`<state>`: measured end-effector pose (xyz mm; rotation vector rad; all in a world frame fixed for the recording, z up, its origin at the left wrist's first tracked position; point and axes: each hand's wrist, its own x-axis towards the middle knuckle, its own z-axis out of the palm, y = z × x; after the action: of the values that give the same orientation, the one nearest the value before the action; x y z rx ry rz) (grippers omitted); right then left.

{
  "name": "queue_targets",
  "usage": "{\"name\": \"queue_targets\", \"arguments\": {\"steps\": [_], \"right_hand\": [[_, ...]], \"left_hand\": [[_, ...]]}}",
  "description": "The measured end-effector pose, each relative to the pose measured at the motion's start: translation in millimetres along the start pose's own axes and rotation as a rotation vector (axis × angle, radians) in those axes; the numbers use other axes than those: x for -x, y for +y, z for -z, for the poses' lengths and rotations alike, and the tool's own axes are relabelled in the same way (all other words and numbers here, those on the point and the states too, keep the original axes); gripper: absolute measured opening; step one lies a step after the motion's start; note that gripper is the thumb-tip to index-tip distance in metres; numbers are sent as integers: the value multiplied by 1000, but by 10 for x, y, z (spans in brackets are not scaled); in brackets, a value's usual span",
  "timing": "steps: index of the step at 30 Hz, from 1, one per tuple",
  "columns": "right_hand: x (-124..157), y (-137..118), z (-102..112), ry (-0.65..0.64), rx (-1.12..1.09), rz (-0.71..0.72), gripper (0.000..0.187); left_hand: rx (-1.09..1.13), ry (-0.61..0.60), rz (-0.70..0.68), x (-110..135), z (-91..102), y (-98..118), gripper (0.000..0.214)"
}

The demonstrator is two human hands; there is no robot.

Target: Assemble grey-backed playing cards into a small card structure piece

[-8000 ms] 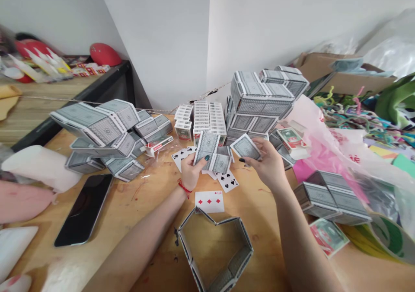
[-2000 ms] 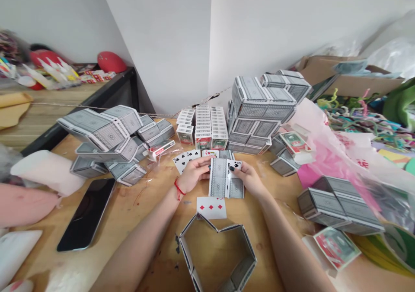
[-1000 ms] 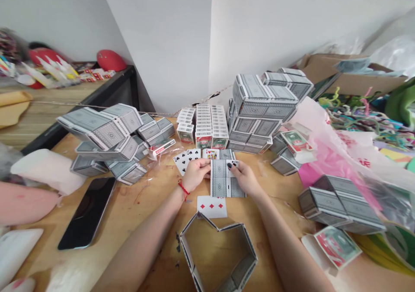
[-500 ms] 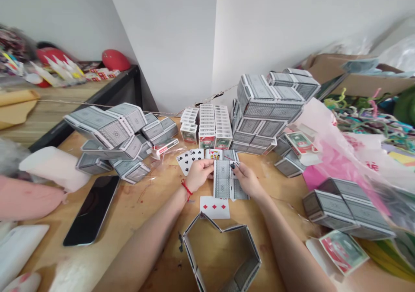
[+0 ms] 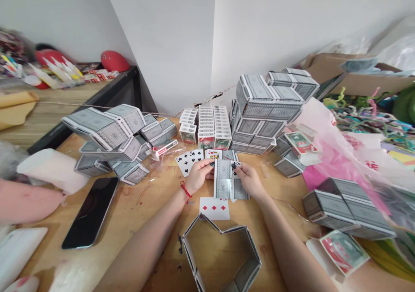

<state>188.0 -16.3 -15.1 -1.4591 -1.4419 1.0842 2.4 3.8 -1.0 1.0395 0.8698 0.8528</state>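
Grey-backed playing cards (image 5: 222, 183) are held upright between my two hands over the table. My left hand (image 5: 198, 175), with a red string bracelet on its wrist, pinches their left edge near the top. On the other side, my right hand (image 5: 249, 180) closes its thumb and fingers on the right edge, where an 8 shows in a corner. Just below lies a diamond card (image 5: 214, 208), face up. Behind are fanned spade cards (image 5: 191, 160) and a face card (image 5: 214, 154). Closest to me stands a heart-shaped frame (image 5: 255, 246) made of cards.
Card-built blocks are stacked at the left (image 5: 106, 127) and right (image 5: 266, 110). Rows of card boxes (image 5: 206, 127) stand at the back. A black phone (image 5: 92, 212) lies to the left. Pink plastic (image 5: 319, 166) and an opened card box (image 5: 344, 253) are on the right.
The held cards have tilted slightly, and a bright glare now shows low on their backs. Both hands keep their grip in nearly the same place.
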Motion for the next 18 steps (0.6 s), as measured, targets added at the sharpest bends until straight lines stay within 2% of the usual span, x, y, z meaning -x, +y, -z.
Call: {"name": "queue_targets", "arguments": {"steps": [2, 7, 10, 15, 18], "right_hand": [[-1, -4, 1, -2, -20, 6, 35], [7, -52, -19, -51, -2, 32, 33], [26, -122, -47, -24, 159, 24, 31], [92, -312, -152, 96, 582, -39, 26], [133, -442, -157, 104, 615, -48, 24]], "left_hand": [[-81, 32, -60, 21, -28, -5, 24], [-492, 88, -216, 44, -93, -30, 19], [-536, 113, -222, 38, -111, -44, 18], [-541, 137, -199, 49, -134, -64, 18], [-487, 152, -230, 54, -141, -62, 21]]}}
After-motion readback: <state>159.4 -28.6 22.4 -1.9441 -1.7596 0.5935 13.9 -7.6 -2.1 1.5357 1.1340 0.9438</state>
